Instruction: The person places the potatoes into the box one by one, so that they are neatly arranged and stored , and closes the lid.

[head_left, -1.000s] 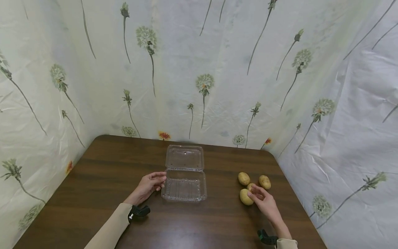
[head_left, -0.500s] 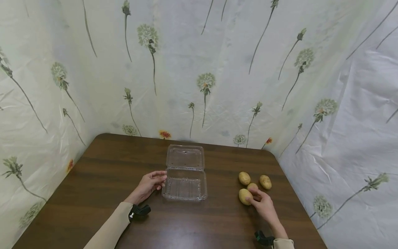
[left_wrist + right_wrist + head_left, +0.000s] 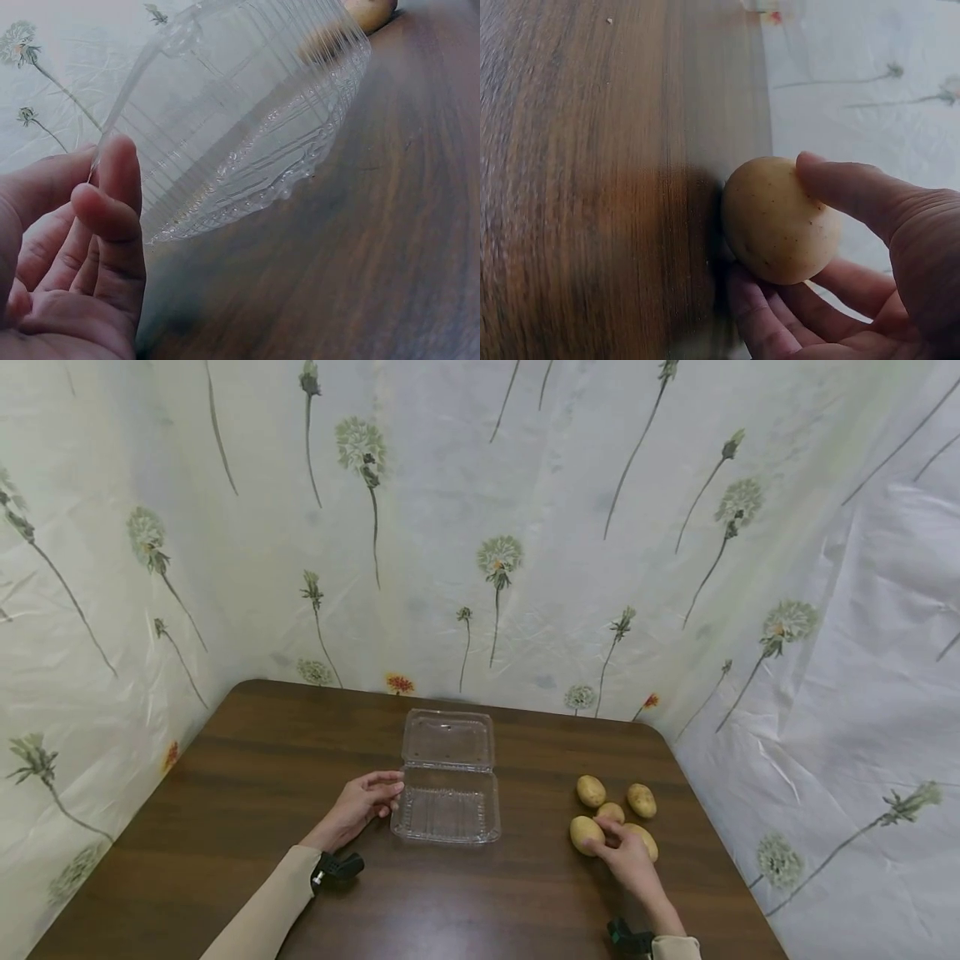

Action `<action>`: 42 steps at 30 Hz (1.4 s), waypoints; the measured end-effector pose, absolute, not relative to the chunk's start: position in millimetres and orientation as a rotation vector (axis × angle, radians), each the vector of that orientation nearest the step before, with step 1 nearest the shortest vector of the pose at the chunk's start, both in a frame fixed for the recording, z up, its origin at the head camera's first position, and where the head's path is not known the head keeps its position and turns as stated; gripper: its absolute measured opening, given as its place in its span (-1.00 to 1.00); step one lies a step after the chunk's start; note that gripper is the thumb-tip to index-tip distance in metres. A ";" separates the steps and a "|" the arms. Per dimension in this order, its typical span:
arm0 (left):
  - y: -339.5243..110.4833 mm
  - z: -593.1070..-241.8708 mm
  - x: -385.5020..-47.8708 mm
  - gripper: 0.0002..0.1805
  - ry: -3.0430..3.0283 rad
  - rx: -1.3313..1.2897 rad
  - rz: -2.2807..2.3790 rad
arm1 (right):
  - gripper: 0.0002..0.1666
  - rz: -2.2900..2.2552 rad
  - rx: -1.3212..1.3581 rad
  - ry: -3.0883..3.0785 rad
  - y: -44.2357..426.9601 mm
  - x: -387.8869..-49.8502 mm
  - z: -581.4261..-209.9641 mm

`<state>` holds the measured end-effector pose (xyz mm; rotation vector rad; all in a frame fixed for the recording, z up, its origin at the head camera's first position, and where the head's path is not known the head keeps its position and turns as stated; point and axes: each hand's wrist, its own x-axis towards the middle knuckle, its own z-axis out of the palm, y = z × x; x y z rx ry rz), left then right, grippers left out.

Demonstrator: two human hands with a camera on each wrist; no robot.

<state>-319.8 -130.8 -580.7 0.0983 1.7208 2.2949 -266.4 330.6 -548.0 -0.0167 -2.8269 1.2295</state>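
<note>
A hinged clear plastic container (image 3: pixel 447 806) lies on the table with its lid folded back away from me. My left hand (image 3: pixel 358 806) pinches the left rim of its base between thumb and fingers; the left wrist view shows the ribbed wall (image 3: pixel 232 112) up close. Over at the right, my right hand (image 3: pixel 632 864) grips a yellow potato (image 3: pixel 582 835), the thumb (image 3: pixel 847 187) on one side and fingers curled beneath on the other. More potatoes sit around that hand: one behind (image 3: pixel 591 791), one farther right (image 3: pixel 641 800), a partly hidden one (image 3: pixel 611 812) and one beside the knuckles (image 3: pixel 647 841).
The dark brown wooden table (image 3: pixel 465 902) has rounded far corners. A pale curtain (image 3: pixel 420 510) printed with dandelions stands close along its back and both sides. Black straps (image 3: pixel 335 868) with small devices sit on both wrists.
My right hand has closed around the front potato and shifted it slightly left, uncovering another potato beside the knuckles. The left hand stays on the container's rim.
</note>
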 end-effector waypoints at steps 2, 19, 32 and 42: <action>-130.8 -580.4 -320.0 -0.42 1.715 0.099 2.299 | -0.29 1.210 -0.023 -2.844 330.4 -266.6 -548.2; -130.4 -580.6 -319.8 -0.43 1.703 0.116 2.303 | -0.17 1.102 -0.095 -2.930 329.8 -268.1 -546.7; -130.1 -582.2 -320.3 -0.43 1.710 0.086 2.306 | -0.14 1.100 -0.151 -2.926 327.6 -267.4 -547.0; -130.7 -582.8 -321.0 -0.42 1.709 0.097 2.305 | -0.16 1.065 -0.148 -2.908 327.7 -268.3 -546.4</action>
